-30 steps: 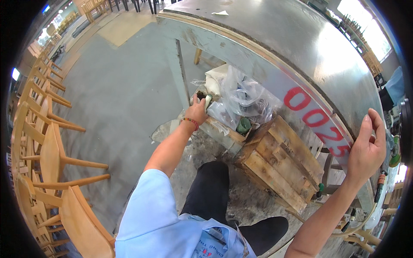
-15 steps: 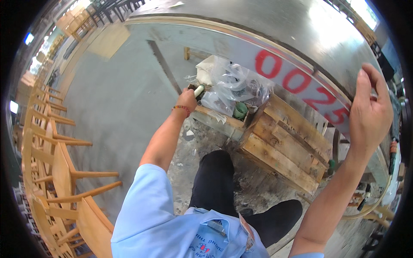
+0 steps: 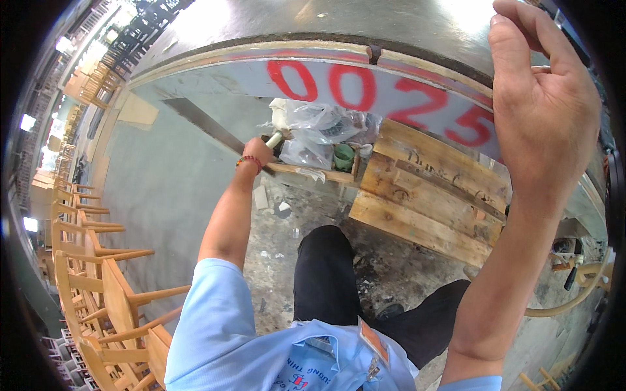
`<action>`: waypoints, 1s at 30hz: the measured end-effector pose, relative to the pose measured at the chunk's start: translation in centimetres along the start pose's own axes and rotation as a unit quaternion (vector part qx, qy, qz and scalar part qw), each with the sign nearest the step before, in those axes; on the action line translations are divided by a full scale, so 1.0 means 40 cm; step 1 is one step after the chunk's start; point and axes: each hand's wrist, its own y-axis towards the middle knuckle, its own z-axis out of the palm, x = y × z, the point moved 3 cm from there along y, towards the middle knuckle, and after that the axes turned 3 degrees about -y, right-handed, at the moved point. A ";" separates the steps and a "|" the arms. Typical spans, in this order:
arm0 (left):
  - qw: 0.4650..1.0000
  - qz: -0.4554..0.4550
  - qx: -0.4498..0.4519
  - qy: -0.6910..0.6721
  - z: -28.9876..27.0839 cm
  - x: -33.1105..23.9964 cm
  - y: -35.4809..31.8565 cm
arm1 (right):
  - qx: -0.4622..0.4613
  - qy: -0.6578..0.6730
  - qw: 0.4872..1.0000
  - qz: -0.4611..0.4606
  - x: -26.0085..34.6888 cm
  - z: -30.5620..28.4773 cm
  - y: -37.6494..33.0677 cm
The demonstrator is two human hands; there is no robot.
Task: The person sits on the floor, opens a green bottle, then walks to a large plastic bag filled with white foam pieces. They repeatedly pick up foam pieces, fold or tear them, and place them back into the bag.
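Observation:
My left hand (image 3: 259,151) reaches under the bench to the left corner of a wooden shelf box. Its fingers look curled, though their tips are hidden. A pale cylindrical piece (image 3: 274,139) sticks out right beside the thumb side; whether I grip it cannot be made out. In the box lie crumpled clear plastic bags (image 3: 319,127) and a green cup (image 3: 343,156). My right hand (image 3: 548,98) is raised at the right end of the metal-topped bench (image 3: 365,23), fingers bent and thumb apart, with nothing seen in it. It partly covers the bench front with its red painted numerals.
A wooden crate (image 3: 430,189) with a slatted top stands under the bench, right of the box. Wooden chairs (image 3: 120,287) line the left side. A hose (image 3: 580,296) curves at the right. The floor (image 3: 274,228) by my legs is stained and scattered with scraps.
The view has turned, so the bench front shows more fully. My right hand appears higher and larger in view. My left hand stays at the box corner beside the pale piece.

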 end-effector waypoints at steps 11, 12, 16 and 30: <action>0.956 0.130 0.247 0.087 -0.085 0.047 0.108 | 0.027 -0.011 0.999 0.014 0.013 -0.016 0.005; 0.943 0.172 0.257 0.124 -0.086 0.046 0.113 | 0.029 -0.012 0.999 0.020 0.009 -0.022 0.007; 0.966 0.085 0.240 0.041 -0.079 0.053 0.103 | 0.046 -0.020 0.998 0.032 0.018 -0.032 0.015; 0.998 -0.007 0.032 0.048 -0.007 0.004 -0.061 | 0.057 0.003 0.998 0.000 0.026 -0.020 0.016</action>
